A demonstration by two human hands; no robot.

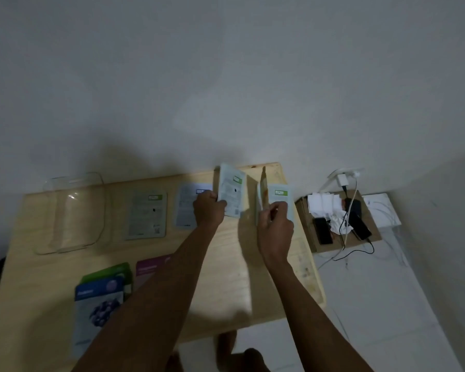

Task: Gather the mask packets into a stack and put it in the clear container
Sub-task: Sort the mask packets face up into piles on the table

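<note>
The person is standing at a pale wooden table [231, 277] in dim light and is collecting mask packets. The left hand [208, 210] is closing around the lower edge of one pale packet [231, 193], which is lifted and tilted above the far side of the table. The right hand [275, 226] is pinching a small bundle of packets [275, 200] near the right edge, holding it almost upright; how many packets are in it, I cannot tell.

More packets are lying flat and are not yet gathered: a grey-green packet [147, 214] in the far middle, a pale blue packet [185, 208] just beside the left hand and partly under it, and at the near left a blue packet [98, 304] overlapping a green packet [113, 272], with a purple packet [151, 267] next to them, partly hidden by the left forearm. The clear container [74, 210] is standing on the far left of the table, well apart from both hands, and it looks without anything inside.

In my judgement, the step in hand is joining the left packet to the bundle. To do this well, it is better to turn both to the same direction, slide the single packet flat against the bundle, and tap the edges on the table so that they line up. These packets look smooth and slippery, so a firm pinch near the middle should be keeping them from fanning out.
</note>
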